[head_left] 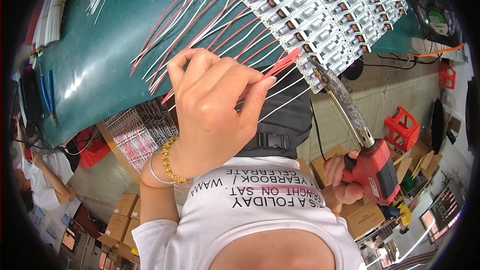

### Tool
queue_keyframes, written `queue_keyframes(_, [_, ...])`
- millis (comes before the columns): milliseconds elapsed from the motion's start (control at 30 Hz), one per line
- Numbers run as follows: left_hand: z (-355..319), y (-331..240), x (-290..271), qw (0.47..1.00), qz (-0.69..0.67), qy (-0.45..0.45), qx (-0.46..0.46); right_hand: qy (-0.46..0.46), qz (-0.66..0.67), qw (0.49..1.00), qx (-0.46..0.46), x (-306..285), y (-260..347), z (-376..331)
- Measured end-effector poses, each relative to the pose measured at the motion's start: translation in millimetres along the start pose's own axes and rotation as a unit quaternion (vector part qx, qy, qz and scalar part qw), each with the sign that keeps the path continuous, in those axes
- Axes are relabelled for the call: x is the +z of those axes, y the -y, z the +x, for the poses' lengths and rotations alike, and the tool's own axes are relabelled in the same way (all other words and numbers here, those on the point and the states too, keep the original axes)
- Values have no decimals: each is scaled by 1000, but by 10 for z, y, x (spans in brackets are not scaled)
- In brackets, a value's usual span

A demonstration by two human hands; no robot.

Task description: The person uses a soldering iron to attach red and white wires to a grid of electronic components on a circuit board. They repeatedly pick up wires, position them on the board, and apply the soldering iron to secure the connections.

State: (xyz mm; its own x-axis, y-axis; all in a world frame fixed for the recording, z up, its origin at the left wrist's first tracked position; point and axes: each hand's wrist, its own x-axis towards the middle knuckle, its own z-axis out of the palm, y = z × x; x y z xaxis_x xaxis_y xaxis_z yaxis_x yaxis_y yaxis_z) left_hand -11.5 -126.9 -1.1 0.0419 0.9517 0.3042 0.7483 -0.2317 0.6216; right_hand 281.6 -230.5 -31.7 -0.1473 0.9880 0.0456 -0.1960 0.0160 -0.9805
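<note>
My left hand [212, 100] pinches a small bundle of red wires [285, 64] between thumb and fingers. Their ends fan over the near corner of a white circuit board panel [327, 22], which carries rows of small parts. In my right hand [344, 182] is a red and black soldering gun [381, 172] with a long metal barrel. Its dark tip touches or hovers just above that corner, close to the wire ends; which of the two I cannot tell. Red and white wires [200, 30] trail left from the panel's edge, some passing behind my left hand.
The panel lies on a green tabletop [100, 70]. White wire bundles [50, 15] and blue-handled tweezers [47, 92] are at the left. A black fan [436, 19] stands at the far right. A red stool [402, 129] and cardboard boxes [120, 220] are on the floor; another person [47, 180] sits left.
</note>
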Motion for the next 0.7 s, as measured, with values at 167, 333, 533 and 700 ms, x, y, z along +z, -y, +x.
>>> queue_keyframes(167, [-3,5,0,1000,-1,-3,0,-22,-4,1000,17,85,46,36])
queue_keyframes(333, [-14,19,9,1000,3,-27,8,-57,-20,997,54,219,135,96])
queue_keyframes(533, [-3,84,13,996,-36,-74,17,-62,-6,998,31,191,108,49])
queue_keyframes(700, [-49,36,-64,996,-83,-22,-9,-46,12,999,10,18,-3,-100])
